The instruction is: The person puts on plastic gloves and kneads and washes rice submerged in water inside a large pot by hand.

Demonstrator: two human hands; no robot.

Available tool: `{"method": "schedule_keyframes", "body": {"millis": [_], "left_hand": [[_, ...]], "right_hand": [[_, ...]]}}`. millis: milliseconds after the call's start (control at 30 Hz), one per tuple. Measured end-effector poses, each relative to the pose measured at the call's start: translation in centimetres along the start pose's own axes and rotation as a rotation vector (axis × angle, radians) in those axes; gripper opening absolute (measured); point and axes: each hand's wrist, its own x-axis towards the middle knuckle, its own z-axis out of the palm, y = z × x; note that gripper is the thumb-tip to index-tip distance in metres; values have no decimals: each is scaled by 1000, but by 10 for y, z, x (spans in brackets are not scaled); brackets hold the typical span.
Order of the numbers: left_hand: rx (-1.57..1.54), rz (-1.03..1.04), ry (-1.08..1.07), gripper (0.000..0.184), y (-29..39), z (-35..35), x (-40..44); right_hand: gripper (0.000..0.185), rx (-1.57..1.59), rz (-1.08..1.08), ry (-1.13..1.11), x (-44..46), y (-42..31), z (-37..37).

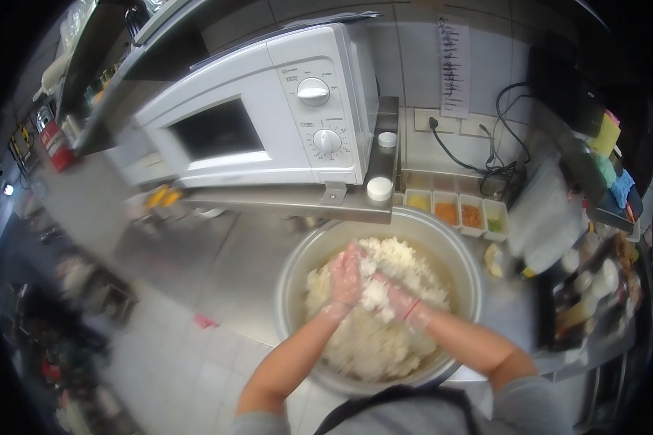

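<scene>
A large round metal bowl (289, 290) holds a heap of white, clumpy food that looks like cooked rice (395, 254), sitting in some cloudy liquid near the rim. Both my hands are over the heap in thin clear gloves. My left hand (347, 277) is cupped with its fingers together against a white clump. From the right, my right hand (400, 299) closes on the same clump, which shows between the two palms. A red band circles the right wrist. Some of my fingertips are hidden by the rice.
A white microwave (283, 109) stands on a metal shelf (283, 201) just beyond the bowl. Small white tubs (472, 216) of orange, green and yellow ingredients line the wall behind it. Black cables (453, 154) hang at the outlets. A steel counter (247, 268) extends left.
</scene>
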Motion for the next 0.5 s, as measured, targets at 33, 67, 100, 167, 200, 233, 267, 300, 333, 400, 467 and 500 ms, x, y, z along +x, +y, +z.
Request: {"method": "schedule_keyframes", "body": {"millis": [33, 67, 100, 167, 200, 233, 267, 300, 333, 400, 467, 500], "left_hand": [[-18, -82, 31, 41, -2, -2, 3], [-32, -97, 53, 42, -3, -3, 5], [-46, -113, 74, 43, -3, -2, 7], [-77, -170, 93, 44, -4, -3, 11], [-93, -212, 91, 44, -7, -5, 14], [-109, -252, 89, 45, -13, -7, 18], [92, -54, 88, 45, -36, -11, 24], [292, 145, 87, 45, -71, -18, 31], [437, 220, 55, 41, -71, -20, 31], [669, 257, -19, 32, -72, -27, 30], [354, -52, -91, 28, -47, -24, 24], [-54, -313, -103, 28, -33, -19, 20]], "right_hand": [[42, -155, -62, 25, 2, 5, -1], [43, -310, -126, 50, 4, 9, -1], [46, -538, -180, 29, 6, 10, -3], [53, -806, -213, 14, 6, 10, -5], [57, -846, -194, 18, 5, 11, -5], [59, -693, -107, 47, 5, 9, 2], [61, -656, -162, 60, 2, 8, 10], [63, -620, -218, 71, 0, 7, 18], [64, -696, -417, 67, -7, 10, 26], [64, -771, -595, 63, -13, 7, 34], [62, -776, -546, 66, -14, 1, 37], [61, -724, -556, 109, -12, 0, 37]]}}
